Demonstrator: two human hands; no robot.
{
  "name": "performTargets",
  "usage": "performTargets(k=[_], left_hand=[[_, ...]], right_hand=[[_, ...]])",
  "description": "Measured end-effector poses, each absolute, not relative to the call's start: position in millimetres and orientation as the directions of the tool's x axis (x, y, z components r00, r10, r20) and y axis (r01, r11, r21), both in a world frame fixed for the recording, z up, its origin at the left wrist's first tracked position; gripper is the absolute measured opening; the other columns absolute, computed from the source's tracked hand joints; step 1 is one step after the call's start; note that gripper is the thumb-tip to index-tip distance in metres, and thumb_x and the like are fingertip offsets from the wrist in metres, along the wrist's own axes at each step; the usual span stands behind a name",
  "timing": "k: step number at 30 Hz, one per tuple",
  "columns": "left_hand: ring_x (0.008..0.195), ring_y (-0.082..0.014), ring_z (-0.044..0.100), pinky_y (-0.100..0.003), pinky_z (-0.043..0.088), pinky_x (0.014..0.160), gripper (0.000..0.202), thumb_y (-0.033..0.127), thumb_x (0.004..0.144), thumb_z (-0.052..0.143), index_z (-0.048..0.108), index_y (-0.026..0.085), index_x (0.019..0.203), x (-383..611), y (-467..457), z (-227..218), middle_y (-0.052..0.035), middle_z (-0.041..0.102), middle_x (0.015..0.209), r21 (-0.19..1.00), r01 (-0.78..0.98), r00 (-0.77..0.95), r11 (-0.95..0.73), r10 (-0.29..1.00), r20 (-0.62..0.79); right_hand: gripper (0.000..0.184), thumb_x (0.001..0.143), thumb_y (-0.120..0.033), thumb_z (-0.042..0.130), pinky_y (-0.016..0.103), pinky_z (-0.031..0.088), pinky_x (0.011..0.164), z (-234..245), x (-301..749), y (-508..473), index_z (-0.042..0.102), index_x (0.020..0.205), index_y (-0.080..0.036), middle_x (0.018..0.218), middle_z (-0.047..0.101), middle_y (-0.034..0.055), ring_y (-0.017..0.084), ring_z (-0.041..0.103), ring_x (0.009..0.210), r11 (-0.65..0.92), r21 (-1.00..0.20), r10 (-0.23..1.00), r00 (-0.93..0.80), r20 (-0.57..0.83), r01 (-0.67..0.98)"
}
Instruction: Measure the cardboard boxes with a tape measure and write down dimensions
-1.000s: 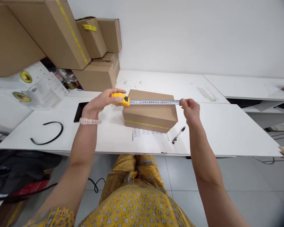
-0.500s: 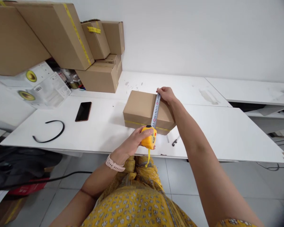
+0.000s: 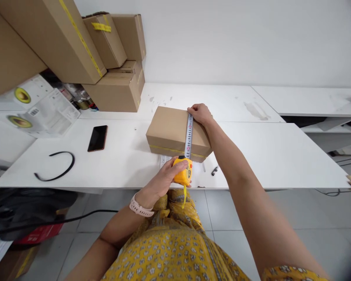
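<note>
A closed brown cardboard box (image 3: 171, 124) with yellow tape round its side sits on the white table. My left hand (image 3: 166, 175) is wrapped round the yellow case of a tape measure (image 3: 182, 171) at the box's near side. From the case, the silver numbered blade (image 3: 188, 136) runs across the top of the box to its far edge. There my right hand (image 3: 201, 114) pinches the blade's end against the box; the tip itself is hidden by the fingers. A yellow strap hangs from the case.
Left of the box lie a phone (image 3: 97, 138) and a black headband-like hoop (image 3: 58, 168). A small dark-tipped object (image 3: 214, 171) and a partly covered printed sheet (image 3: 164, 159) lie near the front edge. Cardboard boxes (image 3: 114, 93) are stacked at the back left.
The camera view has shifted slightly, so the box and table things appear further left. Both hands keep their hold, with the blade still across the box top.
</note>
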State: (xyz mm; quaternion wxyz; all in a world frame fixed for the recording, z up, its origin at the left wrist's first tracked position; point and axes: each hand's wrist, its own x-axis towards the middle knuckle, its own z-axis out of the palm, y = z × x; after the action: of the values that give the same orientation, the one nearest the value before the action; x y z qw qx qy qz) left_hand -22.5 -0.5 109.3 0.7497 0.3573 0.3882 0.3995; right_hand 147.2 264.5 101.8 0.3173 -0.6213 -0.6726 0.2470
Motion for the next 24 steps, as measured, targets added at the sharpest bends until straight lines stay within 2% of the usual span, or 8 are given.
performTargets(k=[4,7,10,13,16,20,22,24], left_hand=[[0.073,-0.0180,0.064,-0.038,0.059,0.064,0.046,0.057,0.069,0.081,0.065,0.026,0.099,-40,-5,113,-0.0059,0.063,0.103,0.876,-0.274,0.333,0.396,0.894,-0.300],[0.076,-0.0176,0.064,-0.036,0.059,0.066,0.053,0.051,0.067,0.084,0.061,0.031,0.110,-67,-10,113,-0.0037,0.064,0.105,0.946,-0.227,0.159,0.233,0.967,-0.200],[0.077,-0.0159,0.063,-0.033,0.059,0.071,0.056,0.045,0.068,0.085,0.058,0.032,0.115,-96,-2,101,-0.0007,0.064,0.101,0.992,-0.126,-0.105,0.029,0.994,-0.042],[0.076,-0.0153,0.063,-0.033,0.060,0.071,0.054,0.045,0.068,0.083,0.056,0.028,0.111,-116,15,85,-0.0002,0.063,0.099,0.994,-0.108,-0.187,0.009,0.982,-0.029],[0.073,-0.0157,0.063,-0.034,0.062,0.066,0.055,0.048,0.066,0.083,0.056,0.023,0.107,-124,34,77,-0.0010,0.063,0.096,0.988,-0.156,-0.132,0.016,0.991,-0.037],[0.068,-0.0150,0.065,-0.031,0.061,0.061,0.055,0.049,0.068,0.083,0.057,0.021,0.109,-129,57,97,-0.0024,0.066,0.095,0.977,-0.187,-0.064,-0.100,0.994,0.089],[0.066,-0.0154,0.066,-0.031,0.061,0.060,0.055,0.049,0.069,0.083,0.058,0.022,0.109,-130,68,114,-0.0030,0.067,0.096,0.970,-0.183,-0.031,-0.157,0.988,0.154],[0.065,-0.0157,0.066,-0.031,0.061,0.058,0.054,0.049,0.068,0.084,0.059,0.022,0.108,-128,76,128,-0.0032,0.066,0.097,0.969,-0.162,-0.017,-0.185,0.983,0.185]], right_hand=[[0.044,0.086,-0.066,0.062,0.035,0.050,0.083,114,159,255,0.066,0.084,-0.022,0.083,0.066,0.0049,0.021,0.059,0.089,0.236,-0.851,0.969,-0.052,0.240,0.469],[0.049,0.094,-0.068,0.048,0.031,0.049,0.081,120,184,220,0.067,0.095,-0.023,0.087,0.066,0.0034,0.017,0.062,0.088,0.295,-0.890,0.921,0.145,0.361,0.347],[0.052,0.097,-0.067,0.040,0.031,0.049,0.075,102,209,164,0.068,0.095,-0.023,0.076,0.062,0.0018,0.017,0.061,0.076,0.220,-0.885,0.864,0.340,0.372,0.410],[0.054,0.098,-0.068,0.037,0.033,0.049,0.075,71,221,111,0.067,0.119,-0.028,0.072,0.062,-0.0005,0.018,0.060,0.069,0.144,-0.867,0.916,0.267,0.299,0.478],[0.063,0.094,-0.071,0.045,0.036,0.051,0.075,57,219,86,0.059,0.139,-0.028,0.085,0.066,0.0014,0.019,0.059,0.072,0.267,-0.832,0.940,0.059,0.336,0.486],[0.065,0.083,-0.070,0.065,0.039,0.052,0.074,86,215,101,0.065,0.131,-0.026,0.094,0.066,0.0047,0.019,0.056,0.074,0.383,-0.746,0.896,-0.024,0.443,0.545],[0.056,0.084,-0.069,0.065,0.039,0.053,0.074,106,218,120,0.070,0.120,-0.026,0.089,0.064,0.0044,0.020,0.056,0.075,0.353,-0.727,0.894,0.016,0.448,0.589],[0.048,0.085,-0.069,0.063,0.043,0.053,0.079,119,220,139,0.073,0.103,-0.025,0.093,0.063,0.0066,0.023,0.059,0.085,0.329,-0.696,0.875,0.072,0.479,0.638]])
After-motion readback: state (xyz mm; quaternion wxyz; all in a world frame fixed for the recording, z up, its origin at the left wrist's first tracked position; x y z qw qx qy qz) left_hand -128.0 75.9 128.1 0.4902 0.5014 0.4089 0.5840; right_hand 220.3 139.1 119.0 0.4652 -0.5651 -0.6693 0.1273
